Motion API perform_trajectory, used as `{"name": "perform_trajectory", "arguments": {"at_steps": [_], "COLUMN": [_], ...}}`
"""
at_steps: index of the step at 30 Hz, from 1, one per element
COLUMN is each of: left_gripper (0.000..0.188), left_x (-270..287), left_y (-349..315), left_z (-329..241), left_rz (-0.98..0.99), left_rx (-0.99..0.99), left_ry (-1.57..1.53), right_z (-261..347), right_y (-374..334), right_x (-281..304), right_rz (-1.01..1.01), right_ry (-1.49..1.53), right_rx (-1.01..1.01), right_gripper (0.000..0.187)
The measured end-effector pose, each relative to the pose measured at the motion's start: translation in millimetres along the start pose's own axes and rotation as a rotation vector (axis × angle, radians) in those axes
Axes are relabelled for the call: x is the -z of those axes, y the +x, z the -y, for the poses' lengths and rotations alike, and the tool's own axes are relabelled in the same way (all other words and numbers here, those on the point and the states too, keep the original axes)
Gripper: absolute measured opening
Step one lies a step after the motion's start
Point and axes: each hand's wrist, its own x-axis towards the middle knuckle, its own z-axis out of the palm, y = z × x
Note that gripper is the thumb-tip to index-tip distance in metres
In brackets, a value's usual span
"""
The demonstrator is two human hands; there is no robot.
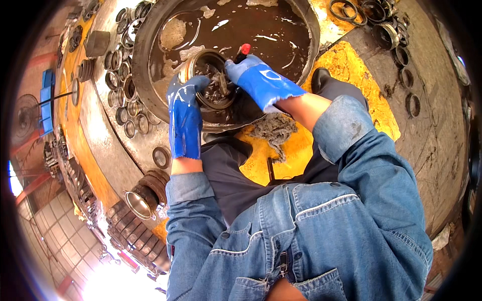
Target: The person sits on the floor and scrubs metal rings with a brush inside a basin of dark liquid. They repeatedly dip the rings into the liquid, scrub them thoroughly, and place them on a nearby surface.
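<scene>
My left hand [185, 108], in a blue rubber glove, is closed on the left rim of a wide metal ring [194, 59], tilted over a large round basin [143, 55] of dark, foamy liquid. In a matching glove, my right hand [254, 80] grips a dark handle with a red end [244, 48] at the ring's right side. Inside the ring, below the right fingers, is a greyish, bristly-looking wet mass [219, 83]; whether it belongs to the handle I cannot tell. The basin stands in front of me, between my knees.
Many small metal rings [120, 83] lie left of the basin. More dark rings [401, 55] are at the right. A grey rag [275, 131] lies on the yellow surface near my legs. Stacked round parts [143, 198] stand by my left elbow, and a fan [27, 113] is far left.
</scene>
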Motion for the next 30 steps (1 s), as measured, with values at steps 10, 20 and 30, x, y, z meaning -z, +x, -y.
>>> {"name": "perform_trajectory", "arguments": {"at_steps": [10,20,30], "left_gripper": [0.040,0.040,0.042], "left_x": [-4.1,-3.5,-2.4], "left_y": [-4.3,6.0,-3.2], "left_z": [-3.4,9.1,-1.3], "left_rz": [-0.015,-0.011,-0.012], "left_rx": [0.036,0.058,0.129], "left_ry": [0.024,0.043,0.026], "right_z": [0.9,-23.3,-12.8], "right_y": [-13.9,3.4,15.1], "right_x": [11.7,7.3,13.0], "right_rz": [-0.037,0.105,0.406], "right_ry": [0.173,-0.006,0.135], "right_rx": [0.431,0.180,0.190], "right_gripper": [0.029,0.043,0.044]}}
